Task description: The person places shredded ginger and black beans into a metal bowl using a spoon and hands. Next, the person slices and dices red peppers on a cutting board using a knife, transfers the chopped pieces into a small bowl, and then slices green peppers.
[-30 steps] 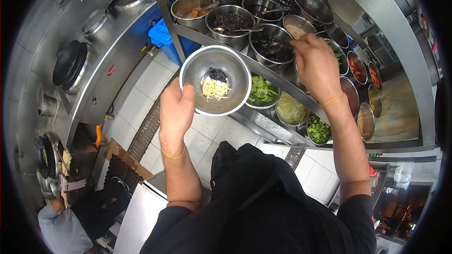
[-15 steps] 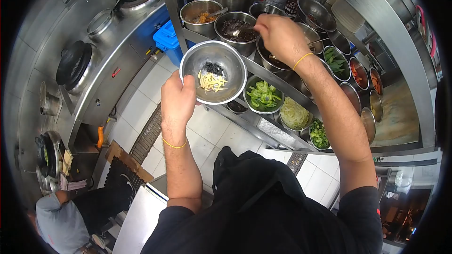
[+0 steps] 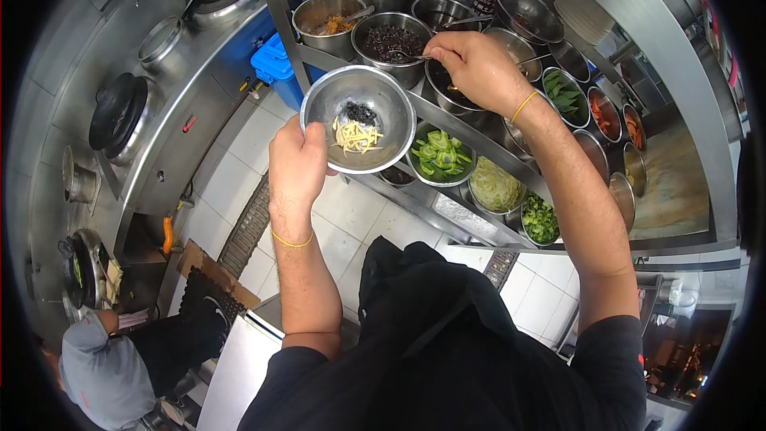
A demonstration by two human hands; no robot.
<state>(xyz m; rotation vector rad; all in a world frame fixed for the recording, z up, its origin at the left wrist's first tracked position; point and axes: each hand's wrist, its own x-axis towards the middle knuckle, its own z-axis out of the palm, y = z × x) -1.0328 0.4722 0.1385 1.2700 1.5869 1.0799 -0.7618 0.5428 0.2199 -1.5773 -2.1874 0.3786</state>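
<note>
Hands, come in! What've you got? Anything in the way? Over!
Left hand gripping bowl. Right hand holding spoon in pot. Bowl holds pale strips, black clump. Possible snag: rail between bowl and pot.

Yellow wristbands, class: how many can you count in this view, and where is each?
2: one yellow wristband just below the left hand holding the metal bowl, the other just below the right hand holding a spoon. The co-worker may hide more.

Food strips (image 3: 357, 137) lie in the mixing bowl (image 3: 397, 104), with a pot (image 3: 408, 75) behind it and sliced vegetables (image 3: 440, 156), then shredded cabbage (image 3: 495, 185), to its right.
</note>
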